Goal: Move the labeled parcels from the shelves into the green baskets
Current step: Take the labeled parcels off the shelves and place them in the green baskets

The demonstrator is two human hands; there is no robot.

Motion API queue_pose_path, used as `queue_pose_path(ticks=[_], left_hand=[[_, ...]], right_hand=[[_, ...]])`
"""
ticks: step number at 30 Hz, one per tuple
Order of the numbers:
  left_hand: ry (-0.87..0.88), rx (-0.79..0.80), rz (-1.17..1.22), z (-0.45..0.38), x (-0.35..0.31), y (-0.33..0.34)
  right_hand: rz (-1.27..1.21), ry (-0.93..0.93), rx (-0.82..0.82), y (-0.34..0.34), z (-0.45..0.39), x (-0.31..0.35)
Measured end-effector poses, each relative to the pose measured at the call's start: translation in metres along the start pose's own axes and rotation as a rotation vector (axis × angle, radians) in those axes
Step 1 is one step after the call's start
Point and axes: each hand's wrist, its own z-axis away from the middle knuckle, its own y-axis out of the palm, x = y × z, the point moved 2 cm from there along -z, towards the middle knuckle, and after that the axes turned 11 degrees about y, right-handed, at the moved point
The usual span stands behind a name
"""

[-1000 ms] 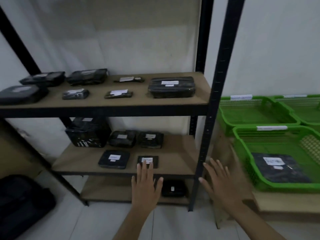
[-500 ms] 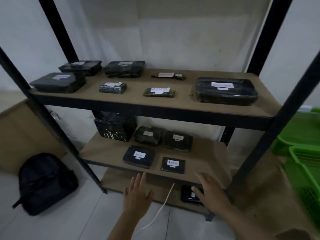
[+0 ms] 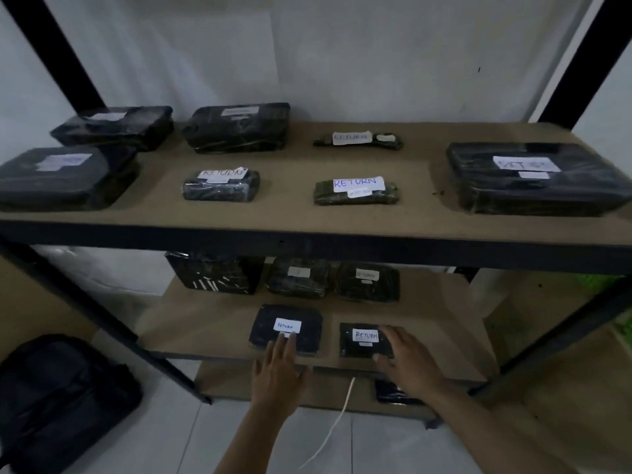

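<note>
Black wrapped parcels with white labels, several reading RETURN, lie on the upper shelf (image 3: 307, 220) and the middle shelf (image 3: 444, 323). My left hand (image 3: 278, 374) reaches with straight fingers, its tips over the front edge of the front-left parcel (image 3: 270, 328), just below its label. My right hand (image 3: 408, 359) lies spread over the right part of the small flat parcel (image 3: 355, 350), thumb at its front edge. Whether the fingers grip it does not show. Only a blurred green sliver of a basket (image 3: 603, 279) shows at the far right.
Three more parcels (image 3: 367, 282) sit at the back of the middle shelf, and one parcel (image 3: 390, 393) on the bottom shelf. Black uprights (image 3: 561, 331) frame the rack. A black backpack (image 3: 58, 395) lies on the floor at left. A white cable (image 3: 337, 422) hangs in front.
The view swung left and closer to the rack, so the baskets slid out of sight. Both hands moved forward from below the shelf edge onto the two front parcels of the middle shelf.
</note>
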Motion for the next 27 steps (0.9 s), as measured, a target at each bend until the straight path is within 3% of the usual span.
queue_pose_path(ticks=[12, 17, 27], left_hand=[[0.236, -0.023, 0.051, -0.126, -0.015, 0.023], [0.251, -0.09, 0.105, -0.165, -0.022, 0.04], [0.199, -0.068, 0.323, -0.257, -0.032, 0.082]], right_hand=[[-0.07, 0.281, -0.083, 0.022, -0.099, -0.026], [-0.105, 0.297, -0.089, 0.03, -0.133, -0.048], [-0.298, 0.412, -0.155, 0.053, -0.21, -0.076]])
